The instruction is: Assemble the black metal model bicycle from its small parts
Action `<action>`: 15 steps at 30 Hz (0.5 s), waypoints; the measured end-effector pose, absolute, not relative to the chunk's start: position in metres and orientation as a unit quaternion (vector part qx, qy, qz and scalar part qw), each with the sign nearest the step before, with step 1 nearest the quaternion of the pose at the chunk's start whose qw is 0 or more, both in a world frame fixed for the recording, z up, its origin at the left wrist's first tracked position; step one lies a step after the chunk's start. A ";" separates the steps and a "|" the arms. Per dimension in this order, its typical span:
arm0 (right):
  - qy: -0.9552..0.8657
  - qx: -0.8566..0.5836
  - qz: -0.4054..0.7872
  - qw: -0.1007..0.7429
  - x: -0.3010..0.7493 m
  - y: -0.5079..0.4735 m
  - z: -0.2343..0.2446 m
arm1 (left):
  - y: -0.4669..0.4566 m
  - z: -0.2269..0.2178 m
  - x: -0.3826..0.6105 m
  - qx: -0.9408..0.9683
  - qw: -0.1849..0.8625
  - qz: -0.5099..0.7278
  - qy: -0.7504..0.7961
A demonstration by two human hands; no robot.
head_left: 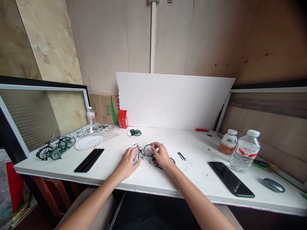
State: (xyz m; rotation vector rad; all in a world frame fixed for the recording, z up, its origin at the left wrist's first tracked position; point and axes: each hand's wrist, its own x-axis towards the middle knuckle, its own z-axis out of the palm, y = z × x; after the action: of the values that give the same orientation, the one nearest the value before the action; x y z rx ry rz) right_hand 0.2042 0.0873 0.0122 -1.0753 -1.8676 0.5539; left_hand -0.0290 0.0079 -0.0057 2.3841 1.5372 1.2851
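Note:
Near the front middle of the table, my right hand (161, 154) pinches the rim of a small black spoked wheel (147, 150). To its left is a thin black model bicycle frame (138, 154) with handlebars at its upper end. My left hand (128, 161) rests beside this frame, thumb and fingers apart; whether the fingertips touch it is hard to tell. Loose black parts (155, 165) lie beneath my right hand, and another wheel (172, 160) shows partly behind my right wrist. A little farther right lies a small dark green part (181, 156).
Small model bicycles (57, 147) stand at the left, near white plates (88, 142) and a black phone (89, 160). Green parts sit on a small plate (134, 133). Rightward are another phone (231, 179), bottles (245, 151) and a mouse (274, 185). A white board (175, 100) stands behind.

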 end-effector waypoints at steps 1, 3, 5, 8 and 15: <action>-0.750 -0.431 0.232 0.444 0.204 0.088 0.011 | 0.008 -0.006 -0.029 0.764 0.012 0.414 0.495; -0.744 -0.427 0.247 0.450 0.204 0.089 0.011 | 0.008 -0.007 -0.029 0.758 0.004 0.418 0.501; -0.736 -0.425 0.254 0.462 0.204 0.090 0.013 | 0.009 -0.007 -0.029 0.751 -0.004 0.423 0.507; -0.726 -0.422 0.269 0.471 0.204 0.088 0.017 | 0.011 -0.008 -0.030 0.749 -0.009 0.427 0.507; -0.724 -0.385 0.348 0.454 0.202 0.080 0.021 | 0.012 -0.010 -0.030 0.749 0.000 0.431 0.503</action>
State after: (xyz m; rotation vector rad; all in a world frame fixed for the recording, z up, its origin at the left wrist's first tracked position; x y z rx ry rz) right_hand 0.2024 0.0803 0.0208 -0.9500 -1.7874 0.8577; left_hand -0.0297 0.0122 -0.0096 2.3547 1.5799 1.3539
